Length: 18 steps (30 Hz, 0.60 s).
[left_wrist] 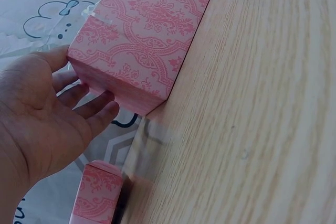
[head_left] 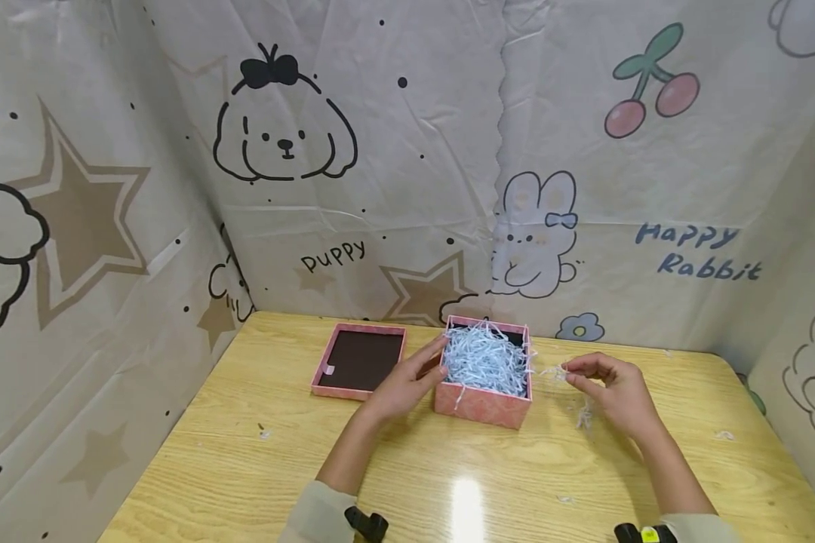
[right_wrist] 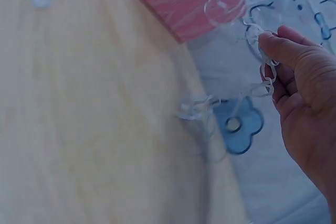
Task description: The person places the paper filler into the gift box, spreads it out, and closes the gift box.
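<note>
A pink patterned box [head_left: 482, 407] stands on the table, filled with pale blue shredded paper [head_left: 485, 358]. At its left side, my left hand [head_left: 407, 381] touches the wall with relaxed fingers; in the left wrist view the fingertips [left_wrist: 107, 97] rest against the box's side. To the right of the box, my right hand [head_left: 614, 392] pinches a few paper shreds [head_left: 555, 372] between thumb and fingers. The right wrist view shows these curly shreds [right_wrist: 266, 74] hanging from the fingertips, away from the box.
The box's lid [head_left: 363, 360] lies with its dark inside up, left of the box. Loose shreds [head_left: 584, 413] lie below the right hand, with more scraps [head_left: 724, 435] scattered on the wooden table [head_left: 278, 483]. A printed cloth [head_left: 407, 188] hangs behind the table.
</note>
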Motion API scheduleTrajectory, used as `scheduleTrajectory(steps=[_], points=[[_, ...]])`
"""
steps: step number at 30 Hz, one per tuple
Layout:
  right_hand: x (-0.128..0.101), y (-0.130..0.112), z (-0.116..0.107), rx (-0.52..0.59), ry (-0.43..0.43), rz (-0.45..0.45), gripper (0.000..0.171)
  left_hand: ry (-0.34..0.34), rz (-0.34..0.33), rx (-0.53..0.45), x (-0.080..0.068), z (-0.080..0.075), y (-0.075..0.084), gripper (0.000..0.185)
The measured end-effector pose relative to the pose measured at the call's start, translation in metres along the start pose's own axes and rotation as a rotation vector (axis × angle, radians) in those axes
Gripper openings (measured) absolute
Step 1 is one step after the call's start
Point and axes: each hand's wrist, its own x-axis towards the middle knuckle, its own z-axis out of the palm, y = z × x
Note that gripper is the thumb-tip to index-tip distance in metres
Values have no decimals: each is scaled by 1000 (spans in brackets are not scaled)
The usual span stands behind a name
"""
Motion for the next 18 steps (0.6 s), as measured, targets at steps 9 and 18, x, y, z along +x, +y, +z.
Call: scheduleTrajectory(steps=[9, 18], points=[[32, -54, -8, 53, -2, -97, 14, -4, 2, 6, -1, -2, -1, 59], [64, -119, 1, 145, -21, -211, 16, -5, -2, 1, 0, -2, 1, 59]])
